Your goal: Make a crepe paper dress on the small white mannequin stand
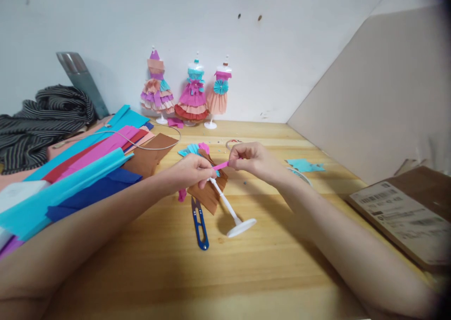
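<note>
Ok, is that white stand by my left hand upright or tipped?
Tipped: the white stand slants toward your left hand, and its round base is tilted rather than flat on the wooden table.

Snips (200, 228) lie left of the stand (230, 208), dressed mannequins (194, 92) behind, a carton (408, 212) right.

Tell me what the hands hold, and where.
The left hand and right hand pinch a narrow pink strip, one either side of its exposed stretch; whether the left also grips the white round-based stand is unclear.
</note>
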Action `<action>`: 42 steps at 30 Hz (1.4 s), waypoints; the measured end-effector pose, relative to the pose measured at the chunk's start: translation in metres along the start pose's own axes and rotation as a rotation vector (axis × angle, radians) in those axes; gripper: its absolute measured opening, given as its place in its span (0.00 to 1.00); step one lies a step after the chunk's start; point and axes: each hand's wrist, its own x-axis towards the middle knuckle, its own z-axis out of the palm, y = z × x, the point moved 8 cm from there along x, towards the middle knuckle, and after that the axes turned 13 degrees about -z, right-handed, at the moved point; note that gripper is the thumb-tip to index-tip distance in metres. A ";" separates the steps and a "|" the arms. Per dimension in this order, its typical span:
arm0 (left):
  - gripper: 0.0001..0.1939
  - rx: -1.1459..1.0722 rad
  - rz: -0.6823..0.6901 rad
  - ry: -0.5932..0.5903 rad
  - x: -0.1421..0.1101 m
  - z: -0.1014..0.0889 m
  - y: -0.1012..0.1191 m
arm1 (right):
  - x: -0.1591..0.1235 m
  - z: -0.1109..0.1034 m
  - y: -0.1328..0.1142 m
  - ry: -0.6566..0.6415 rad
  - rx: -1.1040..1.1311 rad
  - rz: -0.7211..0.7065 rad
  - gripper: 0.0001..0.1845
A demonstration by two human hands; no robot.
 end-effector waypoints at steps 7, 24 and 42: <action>0.10 -0.040 -0.007 0.089 -0.002 -0.005 0.001 | -0.002 0.009 -0.007 -0.107 0.109 -0.051 0.07; 0.05 -0.288 -0.089 0.225 -0.016 -0.007 0.011 | -0.007 0.028 -0.013 -0.137 0.135 -0.123 0.10; 0.06 -0.237 0.111 0.296 -0.016 -0.006 0.015 | -0.010 0.018 -0.024 0.133 -0.282 -0.210 0.05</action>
